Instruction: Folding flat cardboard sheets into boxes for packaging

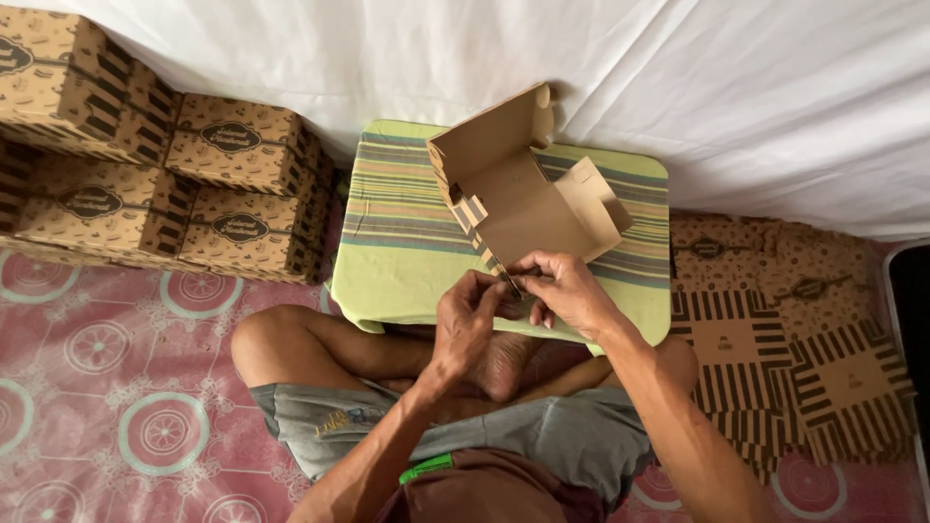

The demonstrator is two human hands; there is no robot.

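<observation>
A half-folded brown cardboard box [518, 194] with a striped printed outside stands tilted on the green striped cushion [407, 261], its flaps still open. My left hand [470, 315] pinches the box's near bottom corner from the left. My right hand [567, 291] grips the same near edge from the right, fingers curled over the cardboard. Both hands meet at that corner, just above my crossed legs.
Several folded printed boxes [155, 174] are stacked at the left on the pink patterned floor mat [107, 387]. A pile of flat unfolded box blanks [794, 329] lies at the right. A white sheet [678, 87] covers the back.
</observation>
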